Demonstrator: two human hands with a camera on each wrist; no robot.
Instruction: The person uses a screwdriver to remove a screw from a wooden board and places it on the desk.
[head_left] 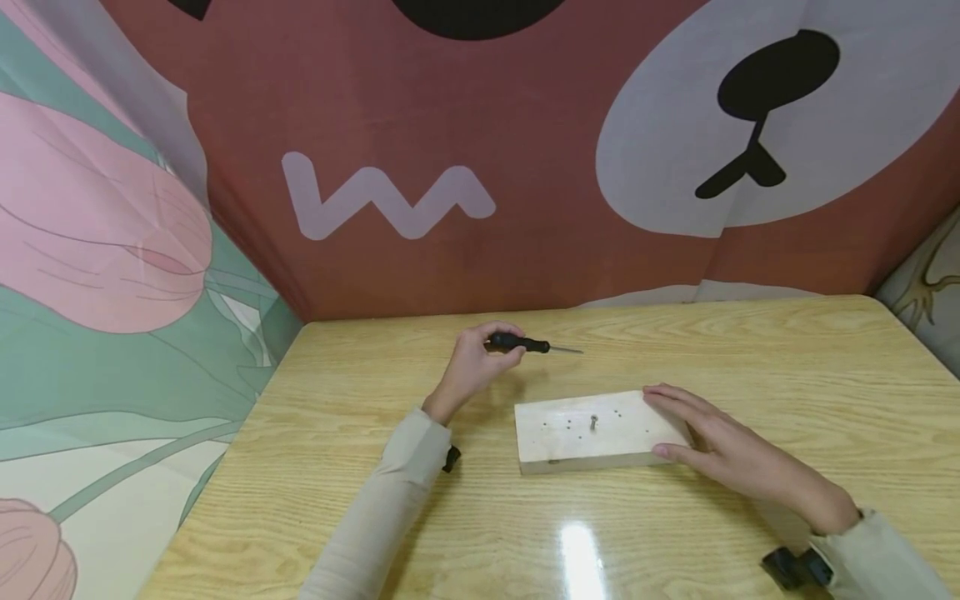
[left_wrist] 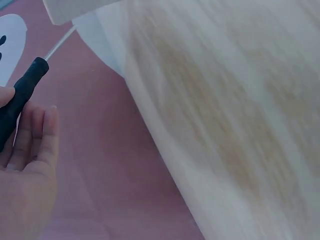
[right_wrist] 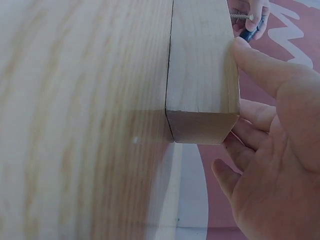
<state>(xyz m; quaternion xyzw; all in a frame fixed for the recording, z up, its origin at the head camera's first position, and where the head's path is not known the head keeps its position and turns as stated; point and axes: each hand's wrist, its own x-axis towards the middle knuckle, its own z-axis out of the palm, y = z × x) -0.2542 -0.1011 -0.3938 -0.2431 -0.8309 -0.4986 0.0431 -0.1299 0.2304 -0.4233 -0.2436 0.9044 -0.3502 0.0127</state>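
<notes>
My left hand (head_left: 480,358) holds a black-handled screwdriver (head_left: 519,342) up behind the left part of a pale wooden block (head_left: 555,442). Its thin metal shaft points right, apart from the block; in the left wrist view the fingers (left_wrist: 47,135) lie beside the handle. A screw (head_left: 593,422) stands up from the block's top face, among several small holes; its threaded shank also shows in the right wrist view. At the block's right end, my right hand (head_left: 708,437) grips it, thumb at the near edge and fingers over the far edge.
The block lies on a wood-grain table (head_left: 300,500). Behind the table hangs a red printed cloth (head_left: 450,275), and a floral cloth (head_left: 112,375) covers the left side. Black wrist devices (head_left: 795,568) sit at both sleeves.
</notes>
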